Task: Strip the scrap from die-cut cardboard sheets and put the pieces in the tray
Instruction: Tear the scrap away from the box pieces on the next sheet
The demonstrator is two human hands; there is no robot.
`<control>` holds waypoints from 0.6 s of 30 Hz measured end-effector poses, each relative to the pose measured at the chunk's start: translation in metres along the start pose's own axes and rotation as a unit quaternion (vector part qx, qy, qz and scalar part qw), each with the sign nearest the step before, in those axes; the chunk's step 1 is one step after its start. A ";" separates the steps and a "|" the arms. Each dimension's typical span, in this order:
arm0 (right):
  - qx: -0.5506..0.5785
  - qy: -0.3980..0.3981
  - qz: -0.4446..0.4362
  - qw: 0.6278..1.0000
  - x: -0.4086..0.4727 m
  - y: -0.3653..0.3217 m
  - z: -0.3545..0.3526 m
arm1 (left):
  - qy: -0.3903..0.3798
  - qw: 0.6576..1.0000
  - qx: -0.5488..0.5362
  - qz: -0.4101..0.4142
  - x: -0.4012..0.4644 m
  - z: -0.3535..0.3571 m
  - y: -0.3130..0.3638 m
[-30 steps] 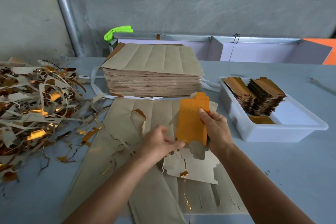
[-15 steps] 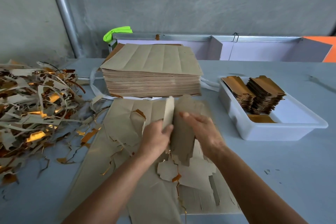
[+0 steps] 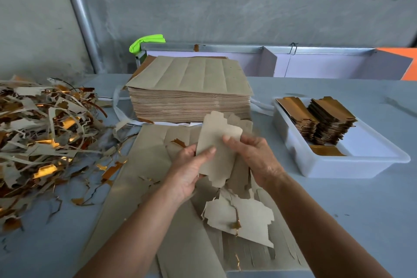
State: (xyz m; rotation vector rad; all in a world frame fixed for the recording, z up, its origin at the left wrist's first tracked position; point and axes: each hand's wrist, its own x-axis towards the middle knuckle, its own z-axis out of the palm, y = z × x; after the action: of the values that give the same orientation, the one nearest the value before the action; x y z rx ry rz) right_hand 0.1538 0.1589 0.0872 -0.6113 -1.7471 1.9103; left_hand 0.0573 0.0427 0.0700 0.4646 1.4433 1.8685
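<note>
Piece [image 3: 215,149]: a die-cut cardboard blank, grey side toward the camera, held up above the sheet [image 3: 144,165] on the table [image 3: 338,221]. Left hand [image 3: 187,171] grips its lower left edge, thumb curled over the face and fingers behind. Right hand [image 3: 255,160] takes the right edge near the top, thumb on the face; the fingers behind are hidden, so how far they wrap cannot be told.

Handling, as judged: thin board, light, stiff along its length but easily creased across the scored folds. The notched tabs at top and bottom look the weakest parts and would bend or tear if pulled. Best hold is on the plain long edges near the middle, as now, clear of the tabs. The grey face looks matt and should not slip; the foil side of the stacked pieces looks glossy and may slide against its neighbours.

More loosened pieces [image 3: 239,216] lie on the sheet just below the hands, jagged scrap still clinging between them.

Tray [image 3: 352,168], white plastic, stands to the right, well apart from the hands, holding two stacks [image 3: 316,119] and one flat piece. Stack of uncut sheets [image 3: 189,95] sits behind. Scrap heap [image 3: 40,133] lies at left.
</note>
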 end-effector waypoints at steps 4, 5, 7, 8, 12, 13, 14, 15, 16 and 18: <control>0.037 -0.002 -0.008 0.999 -0.003 0.006 0.000 | 0.043 0.999 0.031 0.008 0.002 0.006 -0.009; 0.036 0.003 -0.009 0.999 -0.003 0.007 -0.001 | 0.049 0.998 0.038 0.013 0.001 0.006 -0.011; 0.043 0.025 -0.008 0.999 -0.004 0.008 -0.003 | 0.067 0.996 0.049 0.034 -0.002 0.006 -0.014; 0.050 0.043 -0.007 0.998 -0.004 0.008 -0.005 | 0.081 0.994 0.064 0.043 -0.005 0.004 -0.016; 0.085 0.103 0.000 0.991 0.000 0.009 -0.015 | 0.040 0.965 0.260 -0.011 -0.020 -0.014 -0.028; 0.090 0.104 -0.001 0.990 0.000 0.009 -0.015 | 0.006 0.952 0.304 -0.031 -0.022 -0.017 -0.031; 0.096 0.103 -0.002 0.990 0.000 0.009 -0.015 | -0.024 0.940 0.336 -0.049 -0.023 -0.019 -0.033; 0.104 0.102 -0.002 0.989 0.000 0.010 -0.013 | -0.047 0.932 0.353 -0.061 -0.023 -0.019 -0.034; 0.111 0.103 -0.002 0.988 0.000 0.010 -0.011 | -0.063 0.928 0.361 -0.066 -0.023 -0.018 -0.033; 0.122 0.106 0.001 0.987 0.001 0.012 -0.006 | -0.096 0.923 0.367 -0.057 -0.022 -0.016 -0.034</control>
State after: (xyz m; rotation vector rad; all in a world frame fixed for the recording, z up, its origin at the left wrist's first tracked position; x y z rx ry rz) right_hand 0.1564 0.1630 0.0750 -0.6939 -1.3569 1.9439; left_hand 0.0729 0.0198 0.0368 0.8661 1.9560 1.0980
